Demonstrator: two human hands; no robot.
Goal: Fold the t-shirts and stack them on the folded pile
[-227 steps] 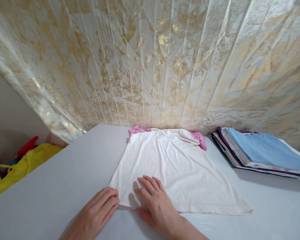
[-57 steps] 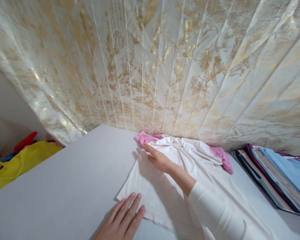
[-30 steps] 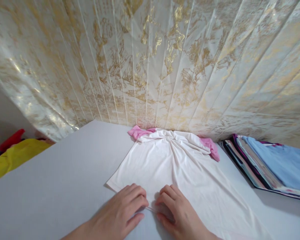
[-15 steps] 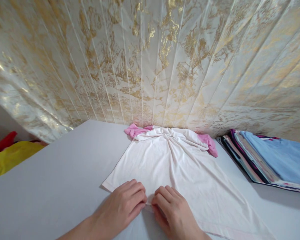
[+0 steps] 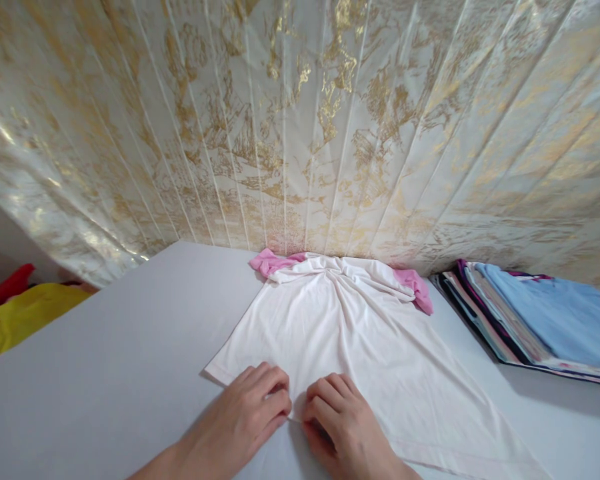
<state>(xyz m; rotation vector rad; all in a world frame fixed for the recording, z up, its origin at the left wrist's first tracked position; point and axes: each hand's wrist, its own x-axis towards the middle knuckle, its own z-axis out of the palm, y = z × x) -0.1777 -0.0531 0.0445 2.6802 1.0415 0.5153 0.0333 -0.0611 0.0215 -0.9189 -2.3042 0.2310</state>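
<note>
A white T-shirt (image 5: 380, 360) with pink sleeves lies spread on the table, its hem toward me and creases fanning out from the bunched far end. At the near hem, my left hand (image 5: 247, 417) pinches the fabric with its fingers curled. Just to the right, my right hand (image 5: 343, 423) is closed on the same hem, a small gap apart from the left. The fingertips of both hands are partly hidden. One pink sleeve (image 5: 273, 262) lies at the far left of the shirt, the other pink sleeve (image 5: 415, 288) at the far right.
On the right stands a stack of folded clothes (image 5: 555, 320) with a light blue garment on top. Yellow cloth (image 5: 30, 313) and red cloth (image 5: 10, 287) lie beyond the left edge of the white table (image 5: 130, 347). A gold-patterned curtain (image 5: 300, 133) hangs along the back.
Both hands stay at the hem with only slight finger movement; the left hand's fingers have parted a little from its thumb. The shirt lies nearly the same.
</note>
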